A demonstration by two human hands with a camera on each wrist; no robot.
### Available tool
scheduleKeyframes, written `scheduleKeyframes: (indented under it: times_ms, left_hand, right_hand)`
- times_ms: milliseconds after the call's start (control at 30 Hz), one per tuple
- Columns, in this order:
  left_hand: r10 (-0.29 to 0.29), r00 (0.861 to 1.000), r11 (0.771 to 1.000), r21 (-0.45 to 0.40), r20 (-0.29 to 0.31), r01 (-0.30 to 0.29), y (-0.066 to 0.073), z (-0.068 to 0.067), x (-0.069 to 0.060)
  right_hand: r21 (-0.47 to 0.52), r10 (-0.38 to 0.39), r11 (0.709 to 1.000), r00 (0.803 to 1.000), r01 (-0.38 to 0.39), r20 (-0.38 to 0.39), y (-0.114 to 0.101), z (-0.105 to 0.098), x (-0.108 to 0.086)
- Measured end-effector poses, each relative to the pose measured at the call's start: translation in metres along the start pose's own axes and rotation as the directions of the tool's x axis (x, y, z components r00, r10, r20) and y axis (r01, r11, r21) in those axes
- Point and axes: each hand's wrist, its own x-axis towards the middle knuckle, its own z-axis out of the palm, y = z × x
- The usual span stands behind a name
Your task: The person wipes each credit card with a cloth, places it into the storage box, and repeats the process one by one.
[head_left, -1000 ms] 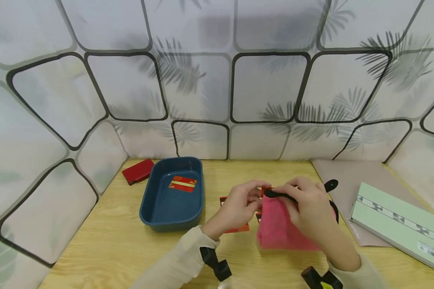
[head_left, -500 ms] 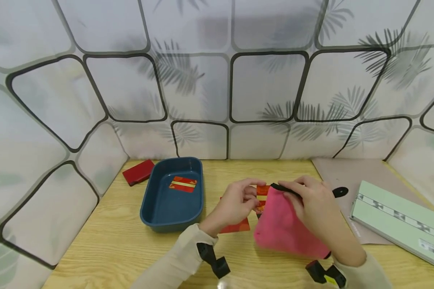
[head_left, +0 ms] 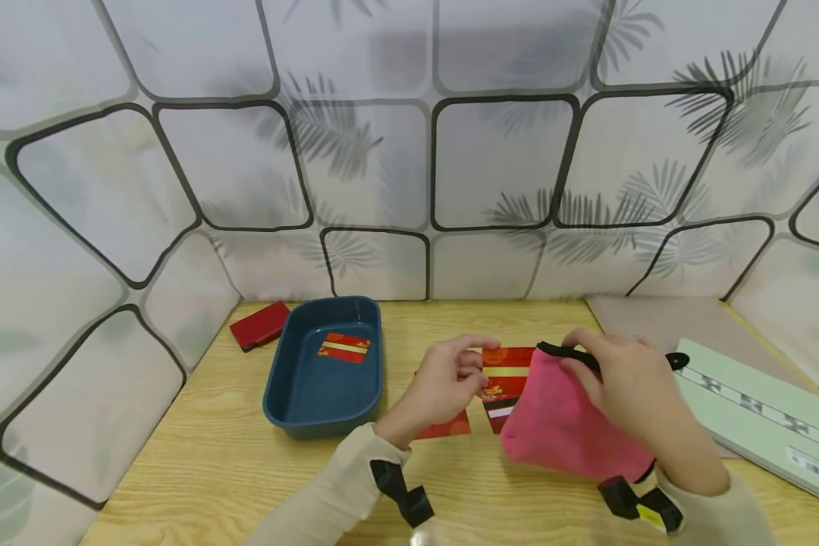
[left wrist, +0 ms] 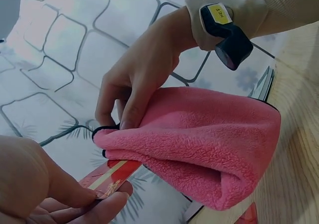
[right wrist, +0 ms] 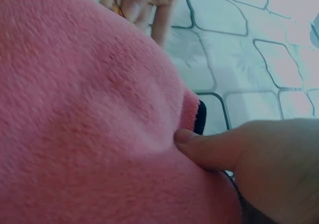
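Observation:
My left hand pinches a red card with a gold stripe between thumb and fingers. Part of that card is hidden by a pink fleece pouch with black trim; in the left wrist view the red card reaches to the pouch's mouth. My right hand grips the pouch by its black-edged top, thumb on the near side, and holds it tilted over the table. A black tab sticks out beyond the right hand. In the right wrist view, pink fleece fills much of the picture.
Beneath the left hand lies another red card, with a card bearing black and white stripes beside it. A blue tray holds a red card. A red wallet-like item and a green box lie farther out.
My right hand has drawn the pouch to the right, tilting it. More of the gold-striped red card shows, while my left hand stays nearly in place. The striped card beneath is now more exposed.

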Motion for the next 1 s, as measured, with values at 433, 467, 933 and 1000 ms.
scheduleKeyframes:
  times_ms: [433, 467, 933, 1000]
  left_hand:
    - [-0.028, 1.000, 0.998, -0.056, -0.007, 0.027, 0.001, -0.005, 0.000]
    - [-0.031, 0.999, 0.998, -0.055, -0.015, 0.030, 0.001, -0.006, 0.001]
    - [-0.078, 0.994, 0.996, -0.041, -0.073, 0.076, 0.003, -0.005, 0.000]
    - [-0.074, 0.996, 0.997, -0.043, -0.059, 0.071, 0.004, -0.003, 0.000]
  right_hand:
    - [0.130, -0.063, 0.989, 0.996, 0.071, -0.067, 0.012, -0.007, -0.002]
    - [0.141, -0.067, 0.987, 0.994, 0.079, -0.089, 0.012, -0.008, -0.002]
    - [0.264, -0.180, 0.934, 0.956, 0.240, -0.231, 0.004, -0.012, 0.000]
    - [0.287, -0.196, 0.924, 0.958, 0.252, -0.211, -0.001, -0.011, 0.000]
